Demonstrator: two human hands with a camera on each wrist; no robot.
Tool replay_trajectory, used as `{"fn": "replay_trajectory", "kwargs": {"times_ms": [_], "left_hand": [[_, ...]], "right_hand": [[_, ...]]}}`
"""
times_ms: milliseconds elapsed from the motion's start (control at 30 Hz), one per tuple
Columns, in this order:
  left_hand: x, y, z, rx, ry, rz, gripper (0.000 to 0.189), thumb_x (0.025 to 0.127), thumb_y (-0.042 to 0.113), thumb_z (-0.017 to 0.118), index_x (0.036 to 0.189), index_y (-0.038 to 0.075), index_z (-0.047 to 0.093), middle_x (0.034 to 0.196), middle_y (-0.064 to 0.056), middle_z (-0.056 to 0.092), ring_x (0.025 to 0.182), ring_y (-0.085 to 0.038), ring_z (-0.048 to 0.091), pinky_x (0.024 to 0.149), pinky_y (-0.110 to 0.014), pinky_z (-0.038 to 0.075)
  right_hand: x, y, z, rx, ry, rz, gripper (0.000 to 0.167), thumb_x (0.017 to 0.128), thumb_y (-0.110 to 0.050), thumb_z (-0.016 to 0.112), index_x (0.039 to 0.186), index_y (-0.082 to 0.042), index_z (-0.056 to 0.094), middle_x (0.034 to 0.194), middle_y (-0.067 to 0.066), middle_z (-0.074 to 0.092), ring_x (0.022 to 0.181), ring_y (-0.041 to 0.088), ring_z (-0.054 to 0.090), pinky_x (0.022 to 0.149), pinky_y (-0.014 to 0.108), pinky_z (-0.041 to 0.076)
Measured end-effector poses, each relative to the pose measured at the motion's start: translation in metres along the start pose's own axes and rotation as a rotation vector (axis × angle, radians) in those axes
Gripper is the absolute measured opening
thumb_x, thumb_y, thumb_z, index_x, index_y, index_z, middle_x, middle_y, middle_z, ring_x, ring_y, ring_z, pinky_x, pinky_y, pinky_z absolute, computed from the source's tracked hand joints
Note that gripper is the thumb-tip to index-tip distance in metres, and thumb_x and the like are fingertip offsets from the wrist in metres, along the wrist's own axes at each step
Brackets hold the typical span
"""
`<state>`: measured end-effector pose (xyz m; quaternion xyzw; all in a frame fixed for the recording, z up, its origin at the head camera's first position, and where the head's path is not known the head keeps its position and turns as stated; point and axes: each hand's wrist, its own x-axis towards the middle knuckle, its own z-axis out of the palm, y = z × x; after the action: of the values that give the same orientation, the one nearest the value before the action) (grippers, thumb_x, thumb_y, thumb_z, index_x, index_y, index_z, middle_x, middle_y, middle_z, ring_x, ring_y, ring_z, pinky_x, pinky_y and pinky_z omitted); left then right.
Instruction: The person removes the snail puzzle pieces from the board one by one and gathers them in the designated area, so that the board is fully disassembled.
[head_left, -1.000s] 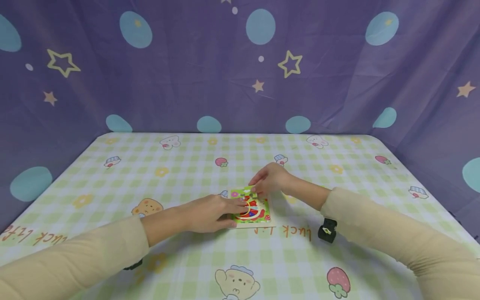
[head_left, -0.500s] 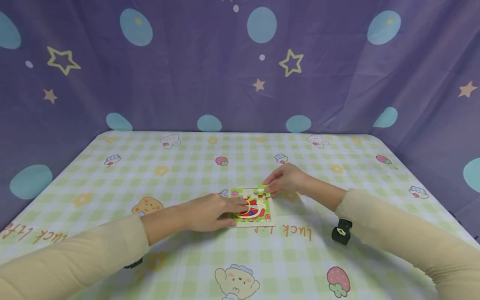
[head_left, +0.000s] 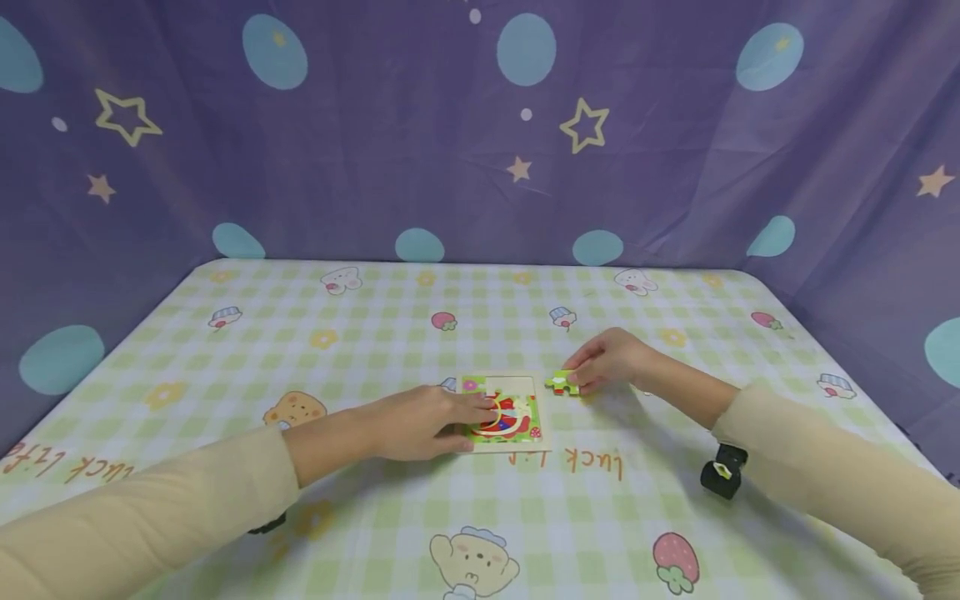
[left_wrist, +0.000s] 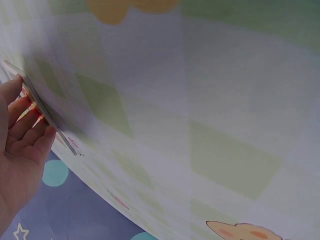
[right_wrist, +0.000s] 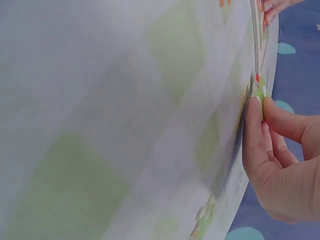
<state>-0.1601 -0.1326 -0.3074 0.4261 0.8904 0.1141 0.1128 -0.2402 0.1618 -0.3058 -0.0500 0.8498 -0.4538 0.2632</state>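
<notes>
A square wooden jigsaw board [head_left: 545,429] with a bright red, blue and green picture lies mid-table. Its upper right part shows a bare pale recess. Across the board's left side lies my left hand [head_left: 431,423], fingers stretched over the picture and partly covering it. In the left wrist view those fingers [left_wrist: 34,132] rest at the board's edge [left_wrist: 62,135]. Just right of the board, my right hand [head_left: 615,362] pinches a green jigsaw piece [head_left: 558,382] between thumb and fingers. The right wrist view shows this piece [right_wrist: 260,90] held close over the tablecloth.
A green-and-white checked tablecloth [head_left: 375,517] with printed bears, strawberries and cupcakes covers the table. Purple curtain [head_left: 375,125] with stars and blue dots encloses the back and sides. In the right wrist view a small green-and-brown patch [right_wrist: 204,217] lies below the hand.
My right hand has moved right, drawing the green jigsaw piece off the board's upper right and baring the recess there. My left hand has stayed on the board.
</notes>
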Motion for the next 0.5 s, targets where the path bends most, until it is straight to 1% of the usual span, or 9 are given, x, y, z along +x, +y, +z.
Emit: {"fn": "replay_trajectory", "kwargs": {"times_ms": [100, 267, 500], "left_hand": [[0.0, 0.0, 0.0, -0.002, -0.001, -0.003, 0.047, 0.096, 0.031, 0.058, 0.139, 0.015, 0.051, 0.148, 0.0, 0.048, 0.139, -0.018, 0.044, 0.115, -0.042, 0.037], [0.001, 0.0, 0.0, -0.008, -0.002, -0.01, 0.048, 0.095, 0.031, 0.059, 0.14, 0.015, 0.051, 0.148, 0.0, 0.048, 0.139, -0.018, 0.043, 0.115, -0.042, 0.037], [0.0, 0.001, 0.0, -0.018, -0.007, -0.016, 0.048, 0.095, 0.03, 0.059, 0.14, 0.015, 0.051, 0.148, 0.0, 0.047, 0.14, -0.018, 0.043, 0.115, -0.043, 0.037]], "right_hand": [[-0.005, 0.004, -0.007, -0.007, 0.009, 0.007, 0.034, 0.081, -0.005, 0.075, 0.111, 0.009, 0.067, 0.077, -0.004, 0.073, 0.068, 0.008, 0.071, 0.076, 0.03, 0.061], [-0.011, 0.011, -0.019, -0.04, 0.014, 0.023, 0.034, 0.084, -0.008, 0.072, 0.113, 0.008, 0.066, 0.08, -0.003, 0.073, 0.071, 0.009, 0.072, 0.077, 0.03, 0.061], [-0.016, 0.017, -0.026, -0.048, 0.029, 0.03, 0.033, 0.084, -0.006, 0.072, 0.112, 0.009, 0.066, 0.077, -0.003, 0.073, 0.07, 0.01, 0.071, 0.076, 0.03, 0.061]]}}
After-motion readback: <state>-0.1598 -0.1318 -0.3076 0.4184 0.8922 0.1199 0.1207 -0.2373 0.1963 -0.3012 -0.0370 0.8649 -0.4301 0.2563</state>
